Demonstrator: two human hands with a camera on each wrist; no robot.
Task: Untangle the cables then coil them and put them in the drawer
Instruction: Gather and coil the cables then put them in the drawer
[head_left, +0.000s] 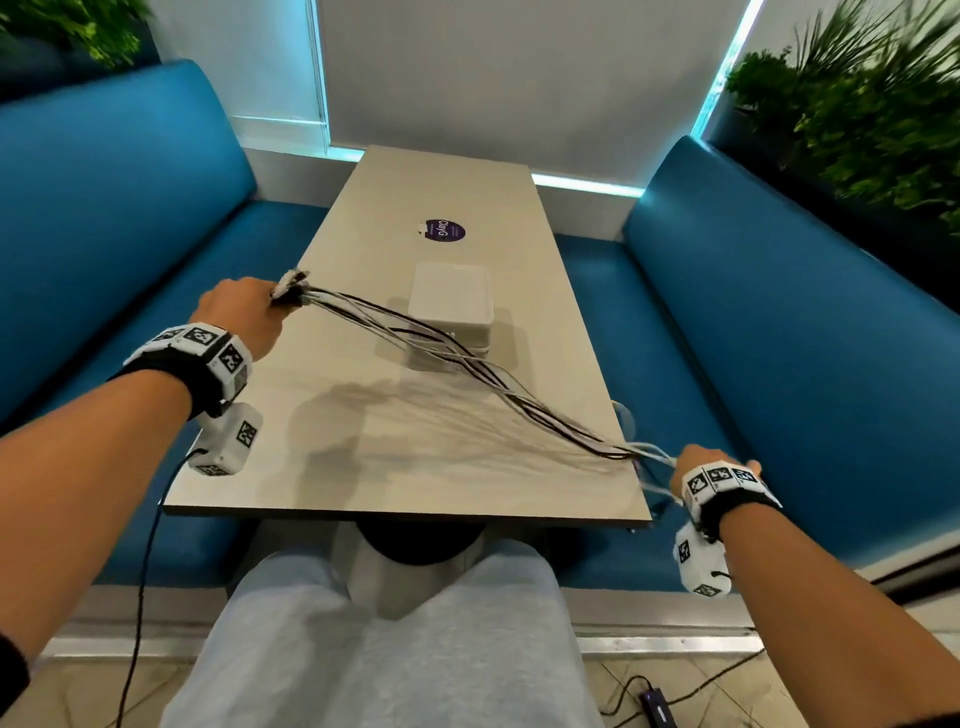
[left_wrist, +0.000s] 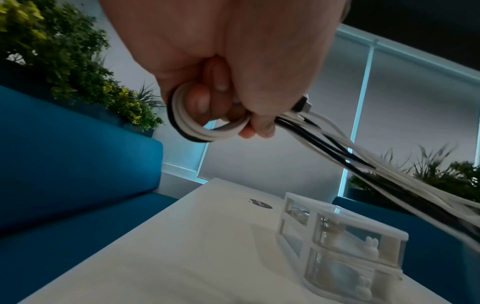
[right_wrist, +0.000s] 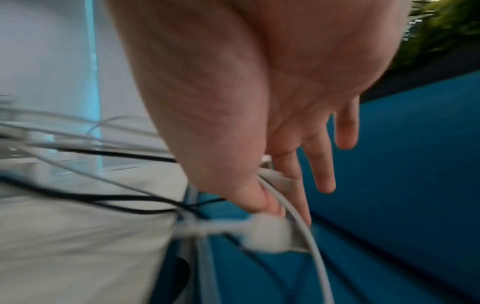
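Observation:
A bundle of white and black cables stretches in the air across the table from my left hand to my right hand. My left hand grips one end above the table's left side; in the left wrist view its fingers curl round small coiled loops and the connector ends. My right hand pinches the other end past the table's right front corner, thumb and forefinger on white strands, the other fingers straight. A small white drawer unit stands mid-table, its drawers closed.
The beige table stands between two blue benches. A round purple sticker lies beyond the drawer unit. Plants stand behind both benches. A dark device with cords lies on the floor by my right leg.

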